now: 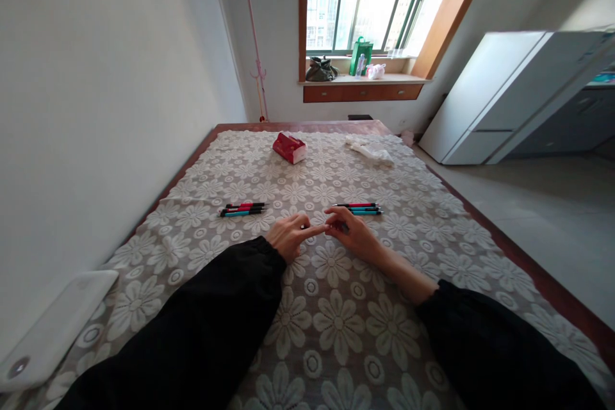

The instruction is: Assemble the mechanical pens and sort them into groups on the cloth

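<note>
— Both hands, what are they doing?
— Left hand (pixel 289 235) and right hand (pixel 350 230) pinch one small pen (pixel 336 225) together, just nearer than the right pen group (pixel 359 208) on the lace tablecloth (pixel 336 314).
</note>
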The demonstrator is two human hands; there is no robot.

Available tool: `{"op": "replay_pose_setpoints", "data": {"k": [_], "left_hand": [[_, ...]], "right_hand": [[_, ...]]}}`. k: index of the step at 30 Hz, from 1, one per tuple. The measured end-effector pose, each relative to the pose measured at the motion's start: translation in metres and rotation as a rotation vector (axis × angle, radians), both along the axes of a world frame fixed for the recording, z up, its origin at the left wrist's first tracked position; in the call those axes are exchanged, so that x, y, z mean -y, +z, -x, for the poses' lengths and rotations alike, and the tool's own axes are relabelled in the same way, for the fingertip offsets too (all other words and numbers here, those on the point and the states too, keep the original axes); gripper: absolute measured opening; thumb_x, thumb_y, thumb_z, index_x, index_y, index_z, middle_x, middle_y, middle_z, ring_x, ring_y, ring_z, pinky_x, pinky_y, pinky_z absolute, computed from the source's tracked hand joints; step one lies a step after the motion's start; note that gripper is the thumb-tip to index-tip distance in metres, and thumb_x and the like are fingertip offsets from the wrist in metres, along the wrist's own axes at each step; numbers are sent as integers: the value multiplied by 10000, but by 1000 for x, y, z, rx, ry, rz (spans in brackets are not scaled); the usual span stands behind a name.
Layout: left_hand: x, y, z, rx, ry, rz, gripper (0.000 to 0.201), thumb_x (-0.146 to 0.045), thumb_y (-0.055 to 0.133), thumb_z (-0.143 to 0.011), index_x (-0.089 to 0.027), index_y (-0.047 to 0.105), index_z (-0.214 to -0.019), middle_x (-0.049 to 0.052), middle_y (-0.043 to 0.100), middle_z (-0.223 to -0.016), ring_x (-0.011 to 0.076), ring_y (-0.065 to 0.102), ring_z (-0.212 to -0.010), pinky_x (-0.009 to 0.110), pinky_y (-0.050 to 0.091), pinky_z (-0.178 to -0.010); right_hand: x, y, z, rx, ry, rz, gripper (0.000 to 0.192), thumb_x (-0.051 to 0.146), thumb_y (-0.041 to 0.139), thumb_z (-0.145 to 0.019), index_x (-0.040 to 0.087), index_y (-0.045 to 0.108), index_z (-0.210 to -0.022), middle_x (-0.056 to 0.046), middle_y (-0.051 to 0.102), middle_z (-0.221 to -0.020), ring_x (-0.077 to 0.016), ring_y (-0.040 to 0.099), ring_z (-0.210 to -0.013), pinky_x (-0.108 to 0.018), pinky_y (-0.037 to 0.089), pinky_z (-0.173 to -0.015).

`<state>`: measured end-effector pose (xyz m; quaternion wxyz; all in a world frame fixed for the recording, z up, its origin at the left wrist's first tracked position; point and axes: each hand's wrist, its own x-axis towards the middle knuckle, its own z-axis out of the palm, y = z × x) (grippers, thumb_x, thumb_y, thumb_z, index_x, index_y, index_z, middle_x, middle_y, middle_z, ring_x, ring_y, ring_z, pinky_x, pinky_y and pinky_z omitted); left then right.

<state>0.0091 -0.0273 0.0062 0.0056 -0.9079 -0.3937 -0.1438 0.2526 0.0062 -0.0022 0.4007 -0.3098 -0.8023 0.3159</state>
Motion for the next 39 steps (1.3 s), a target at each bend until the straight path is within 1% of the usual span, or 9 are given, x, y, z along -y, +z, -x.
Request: {"op": "replay_pose_setpoints", "data": {"k": [3, 10, 15, 19, 25, 30, 33, 37, 39], "left_hand": [[0, 0, 0, 18, 0, 1, 869, 63, 499, -750, -397, 528, -1487, 21, 589, -1031, 175, 584, -951, 303, 555, -872], [0, 1, -2, 31, -22, 57, 961, 64, 513, -749, -418, 399, -1572, 17, 610, -1068, 182, 598, -997, 312, 558, -908], [-1, -1, -2, 66, -124, 86, 970, 44, 511, -736, -370, 341, -1596, 26, 642, -1220, 200, 608, -1124, 350, 543, -1004], [-2, -5, -1, 118, -186, 106, 904, 22, 504, -789, -310, 307, -1607, 21, 689, -1151, 193, 629, -1068, 341, 535, -1005], [-2, -4, -1, 102, -185, 83, 833, 17, 518, -813, -304, 392, -1571, 17, 705, -1117, 183, 627, -1015, 318, 530, -982], [0, -1, 0, 107, -175, 65, 823, 60, 507, -749, -304, 521, -1486, -3, 731, -1110, 192, 611, -1010, 330, 524, -984], [0, 2, 0, 87, -159, 72, 817, 64, 513, -727, -308, 562, -1452, -2, 732, -1105, 194, 609, -1021, 334, 522, -986], [1, 5, -2, 67, -145, 85, 808, 55, 531, -725, -312, 575, -1443, 0, 724, -1087, 192, 609, -1016, 329, 527, -972], [2, 5, -2, 73, -131, 74, 814, 56, 527, -739, -326, 565, -1456, -4, 719, -1082, 191, 606, -1004, 324, 532, -954]], "right_hand": [[-1, -1, 0, 8, 2, 5, 323, 328, 677, -938, 257, 589, -1240, -3, 732, -882, -130, 606, -668, -259, 506, -638], [-1, -2, -2, 28, -6, -60, 265, 346, 659, -959, 254, 622, -1206, 3, 741, -848, -127, 608, -633, -252, 511, -628], [0, 0, -3, 34, -7, -106, 261, 364, 647, -974, 256, 631, -1211, -4, 750, -859, -135, 641, -661, -256, 534, -651], [1, 0, -5, 68, -5, -143, 248, 363, 638, -989, 254, 639, -1212, -2, 762, -841, -135, 654, -653, -252, 541, -661], [3, 2, -8, 98, 23, -235, 271, 321, 654, -986, 266, 632, -1251, -5, 792, -860, -156, 717, -712, -276, 566, -735], [3, 5, -9, 152, 88, -176, 327, 277, 665, -974, 269, 616, -1297, 4, 805, -839, -157, 733, -705, -265, 562, -721], [3, 4, -9, 197, 105, -157, 346, 270, 670, -974, 265, 606, -1313, 12, 806, -827, -154, 733, -724, -257, 550, -730], [1, 2, -9, 210, 91, -195, 349, 335, 677, -981, 258, 599, -1313, 17, 788, -812, -147, 707, -717, -252, 533, -721], [0, 3, -10, 208, 71, -243, 412, 412, 723, -945, 250, 600, -1304, 5, 773, -836, -147, 679, -696, -257, 525, -704]]}}
